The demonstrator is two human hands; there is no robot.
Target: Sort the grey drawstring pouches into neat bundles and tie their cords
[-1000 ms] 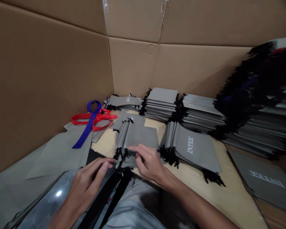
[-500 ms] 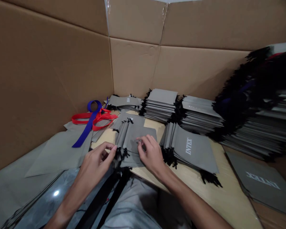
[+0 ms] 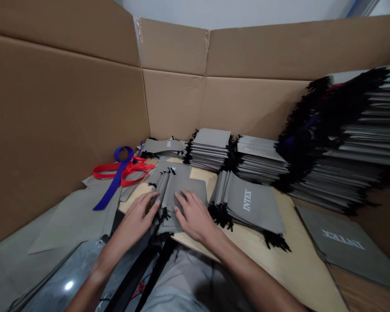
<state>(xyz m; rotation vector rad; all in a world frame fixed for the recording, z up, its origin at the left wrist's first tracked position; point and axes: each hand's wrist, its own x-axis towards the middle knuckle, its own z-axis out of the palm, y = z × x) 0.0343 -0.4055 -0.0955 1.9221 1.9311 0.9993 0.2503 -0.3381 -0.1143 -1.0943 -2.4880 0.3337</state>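
Observation:
A small pile of grey drawstring pouches [image 3: 185, 190] with black cords lies on a wooden board [image 3: 299, 268] just in front of me. My right hand [image 3: 192, 215] rests flat on top of this pile, fingers stretched forward. My left hand [image 3: 137, 219] lies against the pile's left edge with its fingers extended along the side. Neither hand grips anything. To the right sits a fanned pile of pouches printed INTEX [image 3: 250, 203].
Taller stacks of grey pouches [image 3: 211, 149] stand at the back, and a big stack [image 3: 347, 143] rises on the right. Red and blue ribbons [image 3: 120, 169] lie at the left. Cardboard walls [image 3: 65, 112] enclose the area. One flat INTEX pouch [image 3: 344, 242] lies at the right.
Both hands have moved forward onto the near pile and flattened out; before, their fingers were pinching at its near edge. The view has tilted up a little.

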